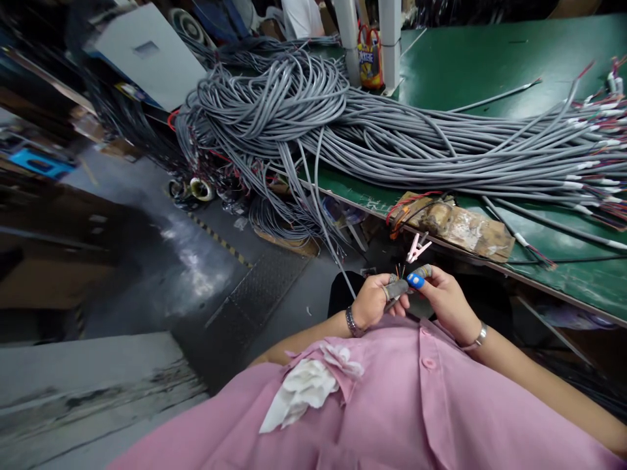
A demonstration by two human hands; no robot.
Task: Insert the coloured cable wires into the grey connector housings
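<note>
Above my lap, my left hand (375, 301) is closed around the end of a grey cable, its fingers wrapped in grey tape. Several thin wires (400, 270), some orange and some dark, stick up from that end between my hands. My right hand (447, 299) meets it from the right, thumb and forefinger pinched at the wires; the thumb wears a blue cover with a light spot, the forefinger a greyish wrap. Exactly which wire is between these fingertips is hidden. Just beyond my hands, a pink clip (418, 248) sits at the table edge.
A thick bundle of grey cables (392, 130) lies across the green table (470, 59), with loops hanging over its edge. A taped cardboard piece (470, 228) rests at the front edge. White posts (390, 46) and an orange-yellow packet (370, 62) stand behind. A white box (151, 55) is left.
</note>
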